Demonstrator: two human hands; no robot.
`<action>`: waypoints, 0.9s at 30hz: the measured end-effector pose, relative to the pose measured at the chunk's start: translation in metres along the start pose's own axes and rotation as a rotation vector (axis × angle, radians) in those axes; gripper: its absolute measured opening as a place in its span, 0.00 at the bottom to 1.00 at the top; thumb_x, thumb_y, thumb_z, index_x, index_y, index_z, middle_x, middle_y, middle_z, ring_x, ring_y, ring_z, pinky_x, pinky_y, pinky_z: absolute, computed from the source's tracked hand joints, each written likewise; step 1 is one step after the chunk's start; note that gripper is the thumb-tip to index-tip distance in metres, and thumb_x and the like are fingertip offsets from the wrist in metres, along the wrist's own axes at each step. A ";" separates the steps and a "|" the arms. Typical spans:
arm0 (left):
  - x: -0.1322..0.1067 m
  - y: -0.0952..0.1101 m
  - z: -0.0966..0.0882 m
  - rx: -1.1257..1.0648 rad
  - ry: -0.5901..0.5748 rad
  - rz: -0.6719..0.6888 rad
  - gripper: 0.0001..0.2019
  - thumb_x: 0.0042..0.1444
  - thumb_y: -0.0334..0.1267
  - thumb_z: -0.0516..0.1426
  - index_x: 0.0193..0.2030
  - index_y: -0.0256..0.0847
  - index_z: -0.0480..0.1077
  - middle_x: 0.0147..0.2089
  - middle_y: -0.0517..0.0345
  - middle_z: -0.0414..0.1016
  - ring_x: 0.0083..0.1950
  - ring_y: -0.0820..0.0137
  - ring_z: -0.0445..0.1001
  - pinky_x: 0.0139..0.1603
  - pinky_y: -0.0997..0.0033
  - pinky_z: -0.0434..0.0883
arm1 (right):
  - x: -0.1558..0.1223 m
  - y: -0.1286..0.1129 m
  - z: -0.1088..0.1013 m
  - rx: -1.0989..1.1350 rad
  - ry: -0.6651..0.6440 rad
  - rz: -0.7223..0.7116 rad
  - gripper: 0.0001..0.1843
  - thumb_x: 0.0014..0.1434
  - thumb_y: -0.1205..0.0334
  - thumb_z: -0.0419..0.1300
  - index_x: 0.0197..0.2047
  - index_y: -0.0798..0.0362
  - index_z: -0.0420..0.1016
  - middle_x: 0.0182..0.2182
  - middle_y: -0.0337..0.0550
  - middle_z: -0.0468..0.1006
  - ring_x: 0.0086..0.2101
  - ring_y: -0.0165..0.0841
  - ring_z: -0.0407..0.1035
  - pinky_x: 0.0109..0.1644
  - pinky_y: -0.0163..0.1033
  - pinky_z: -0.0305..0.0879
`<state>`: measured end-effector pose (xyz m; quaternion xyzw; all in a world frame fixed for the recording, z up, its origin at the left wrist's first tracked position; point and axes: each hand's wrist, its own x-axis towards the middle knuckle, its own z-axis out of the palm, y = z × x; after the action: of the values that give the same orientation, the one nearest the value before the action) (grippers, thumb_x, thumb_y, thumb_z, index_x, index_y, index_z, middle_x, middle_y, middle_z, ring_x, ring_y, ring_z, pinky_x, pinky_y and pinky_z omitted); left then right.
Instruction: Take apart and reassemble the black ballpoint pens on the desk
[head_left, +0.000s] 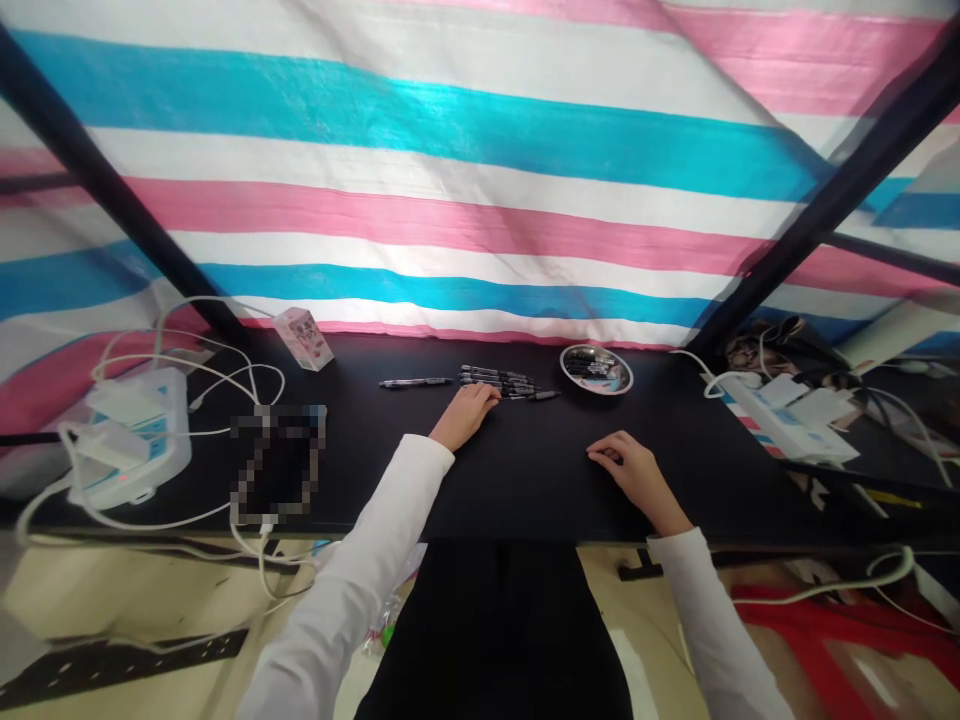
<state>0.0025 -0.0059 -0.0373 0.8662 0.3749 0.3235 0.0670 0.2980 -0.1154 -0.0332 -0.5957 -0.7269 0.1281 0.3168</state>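
My left hand [466, 416] lies palm down on the black tabletop [525, 490], its fingertips at or just touching the near edge of a group of several black marker pens [495, 382]. A single black pen [415, 382] lies apart to the left of that group. My right hand [621, 464] rests on the tabletop with its fingers lightly curled, holding nothing. It is nearest to a round metal dish [596, 369] at the back, which stands well apart from it.
A small pink-and-white box [304, 339] stands at the back left. White power strips [131, 437] with tangled cables lie at the left and right [780, 418] ends. A pixelated dark object [277, 465] lies left of my hands. A striped tarp [450, 200] hangs behind the table.
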 end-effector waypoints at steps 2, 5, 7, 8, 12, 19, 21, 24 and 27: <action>0.000 0.000 -0.001 -0.004 0.039 -0.002 0.08 0.64 0.36 0.46 0.43 0.40 0.64 0.43 0.55 0.70 0.44 0.69 0.69 0.48 0.67 0.64 | 0.006 -0.003 0.003 -0.002 -0.002 -0.001 0.09 0.56 0.58 0.56 0.30 0.52 0.74 0.30 0.44 0.72 0.31 0.34 0.69 0.38 0.41 0.66; 0.001 0.001 -0.003 0.030 0.091 -0.004 0.09 0.65 0.36 0.45 0.44 0.41 0.64 0.43 0.55 0.70 0.45 0.69 0.69 0.48 0.67 0.64 | 0.026 -0.015 0.013 0.058 0.007 -0.032 0.09 0.57 0.59 0.55 0.31 0.52 0.73 0.30 0.43 0.74 0.33 0.35 0.70 0.40 0.42 0.66; 0.001 0.002 -0.004 0.061 0.108 0.004 0.09 0.65 0.36 0.44 0.45 0.41 0.64 0.43 0.55 0.70 0.44 0.69 0.69 0.47 0.67 0.64 | 0.046 -0.027 0.024 0.171 0.057 -0.047 0.09 0.57 0.59 0.54 0.33 0.53 0.72 0.31 0.43 0.75 0.33 0.34 0.71 0.41 0.41 0.66; 0.001 0.003 -0.004 0.073 0.110 0.010 0.09 0.65 0.36 0.44 0.45 0.41 0.64 0.43 0.55 0.70 0.44 0.69 0.69 0.47 0.67 0.64 | 0.056 -0.033 0.030 0.228 0.091 -0.044 0.09 0.57 0.58 0.54 0.34 0.53 0.72 0.31 0.43 0.76 0.33 0.34 0.71 0.41 0.40 0.67; 0.000 0.004 -0.006 0.100 0.102 0.015 0.09 0.64 0.36 0.45 0.45 0.41 0.64 0.43 0.55 0.70 0.43 0.68 0.68 0.47 0.68 0.64 | 0.089 -0.053 0.053 0.379 0.176 -0.056 0.10 0.57 0.57 0.55 0.36 0.54 0.72 0.30 0.42 0.76 0.29 0.32 0.71 0.38 0.39 0.69; 0.000 0.004 -0.006 0.123 0.080 0.005 0.10 0.65 0.36 0.44 0.45 0.41 0.65 0.43 0.54 0.70 0.43 0.68 0.68 0.46 0.67 0.64 | 0.090 -0.060 0.066 0.378 0.198 -0.164 0.13 0.57 0.58 0.55 0.46 0.51 0.69 0.35 0.42 0.76 0.37 0.33 0.73 0.46 0.42 0.69; 0.000 0.004 -0.006 0.128 0.078 0.009 0.10 0.65 0.36 0.44 0.45 0.41 0.65 0.44 0.54 0.70 0.44 0.68 0.68 0.46 0.67 0.63 | 0.086 -0.061 0.066 0.368 0.205 -0.187 0.13 0.58 0.59 0.55 0.47 0.51 0.68 0.35 0.42 0.76 0.38 0.33 0.73 0.47 0.41 0.68; 0.000 0.004 -0.008 0.147 0.067 0.005 0.10 0.65 0.35 0.44 0.45 0.41 0.65 0.43 0.54 0.70 0.44 0.67 0.68 0.45 0.67 0.63 | 0.083 -0.062 0.064 0.344 0.206 -0.231 0.12 0.59 0.61 0.54 0.47 0.50 0.68 0.37 0.42 0.76 0.39 0.32 0.72 0.48 0.40 0.68; 0.000 0.004 -0.009 0.171 0.063 -0.004 0.10 0.65 0.35 0.44 0.45 0.41 0.65 0.43 0.54 0.70 0.43 0.67 0.68 0.44 0.67 0.62 | 0.082 -0.063 0.063 0.310 0.197 -0.248 0.12 0.60 0.62 0.53 0.47 0.50 0.68 0.37 0.42 0.76 0.39 0.32 0.72 0.48 0.40 0.68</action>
<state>-0.0003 -0.0102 -0.0289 0.8575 0.4046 0.3172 -0.0182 0.2027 -0.0421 -0.0204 -0.4555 -0.7318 0.1394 0.4874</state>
